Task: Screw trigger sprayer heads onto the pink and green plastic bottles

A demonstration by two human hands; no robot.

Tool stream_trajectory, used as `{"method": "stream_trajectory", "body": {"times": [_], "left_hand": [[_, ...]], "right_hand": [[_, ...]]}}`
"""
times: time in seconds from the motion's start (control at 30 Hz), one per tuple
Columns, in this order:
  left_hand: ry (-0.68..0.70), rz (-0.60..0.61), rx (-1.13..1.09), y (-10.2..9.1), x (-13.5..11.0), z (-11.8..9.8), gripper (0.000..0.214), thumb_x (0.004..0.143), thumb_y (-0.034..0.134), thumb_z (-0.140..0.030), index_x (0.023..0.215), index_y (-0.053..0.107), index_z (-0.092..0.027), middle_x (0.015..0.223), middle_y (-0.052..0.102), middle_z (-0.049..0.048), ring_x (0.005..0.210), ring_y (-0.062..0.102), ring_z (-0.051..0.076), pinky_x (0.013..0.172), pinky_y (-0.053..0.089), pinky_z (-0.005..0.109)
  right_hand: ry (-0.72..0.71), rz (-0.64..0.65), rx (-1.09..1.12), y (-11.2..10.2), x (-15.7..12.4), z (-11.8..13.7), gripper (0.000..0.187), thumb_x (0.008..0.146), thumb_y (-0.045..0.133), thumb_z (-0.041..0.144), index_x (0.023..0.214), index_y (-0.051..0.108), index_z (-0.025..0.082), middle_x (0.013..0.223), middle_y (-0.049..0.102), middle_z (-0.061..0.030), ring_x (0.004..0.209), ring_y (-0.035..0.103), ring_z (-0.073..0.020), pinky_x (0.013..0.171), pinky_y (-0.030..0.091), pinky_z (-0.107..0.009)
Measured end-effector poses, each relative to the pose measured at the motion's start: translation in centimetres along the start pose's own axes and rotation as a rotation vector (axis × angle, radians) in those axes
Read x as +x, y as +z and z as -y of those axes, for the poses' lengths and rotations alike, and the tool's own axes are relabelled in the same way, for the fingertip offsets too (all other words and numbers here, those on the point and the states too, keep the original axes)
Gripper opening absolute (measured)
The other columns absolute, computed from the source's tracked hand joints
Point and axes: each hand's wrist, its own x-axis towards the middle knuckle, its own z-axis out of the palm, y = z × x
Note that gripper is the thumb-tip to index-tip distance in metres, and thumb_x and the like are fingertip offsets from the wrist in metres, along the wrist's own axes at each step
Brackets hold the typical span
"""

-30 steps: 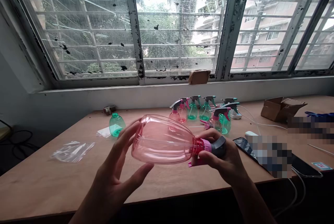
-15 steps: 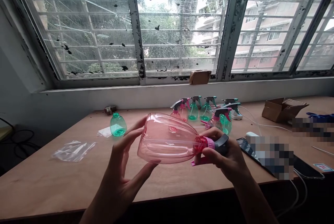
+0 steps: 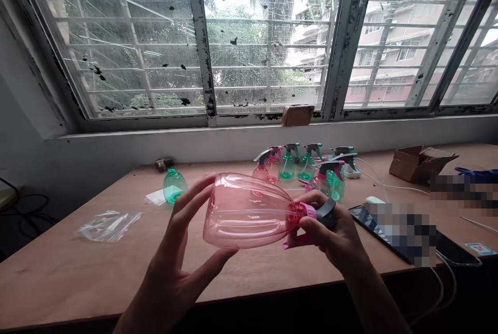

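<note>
I hold a clear pink spray bottle (image 3: 249, 212) on its side above the wooden table (image 3: 58, 272). My left hand (image 3: 179, 261) cups its wide base, fingers and thumb spread around it. My right hand (image 3: 334, 240) is closed round the grey and pink spray head (image 3: 321, 213) at the neck. A small pink trigger tip shows below my right fingers.
Several assembled pink and green spray bottles (image 3: 307, 165) stand behind. A headless green bottle (image 3: 174, 187) stands at left beside a plastic bag (image 3: 107, 225). A phone (image 3: 369, 220), cables and a cardboard box (image 3: 418, 162) lie right. A barred window fills the back.
The bottle has turned slightly in my hands and its base has tipped a little lower. My left fingers shifted along the base. My right hand stays on the spray head.
</note>
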Motion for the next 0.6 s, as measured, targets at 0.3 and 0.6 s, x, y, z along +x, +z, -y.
{"method": "stream_trajectory", "body": {"times": [0.3,0.6], "left_hand": [[-0.002,-0.088,-0.102,0.7,0.4,-0.1,0.064,0.099,0.086,-0.016,0.152,0.061,-0.043,0.174,0.054,0.0,0.168,0.043,0.029,0.14,0.039,0.048],[0.055,-0.087,-0.124,0.9,0.5,0.8,0.062,0.1,0.08,-0.002,0.145,0.058,-0.038,0.173,0.056,0.0018,0.164,0.051,0.024,0.137,0.045,0.046]], "right_hand": [[-0.01,0.071,0.003,-0.4,0.5,-1.1,0.032,0.086,0.103,0.037,0.098,0.079,0.02,0.076,0.085,-0.0013,0.06,0.083,-0.0206,0.063,0.077,-0.037],[0.027,0.093,0.065,-0.5,1.2,-1.4,0.03,0.09,0.1,0.036,0.097,0.078,0.017,0.081,0.088,-0.0036,0.062,0.084,-0.0186,0.065,0.078,-0.034]]}}
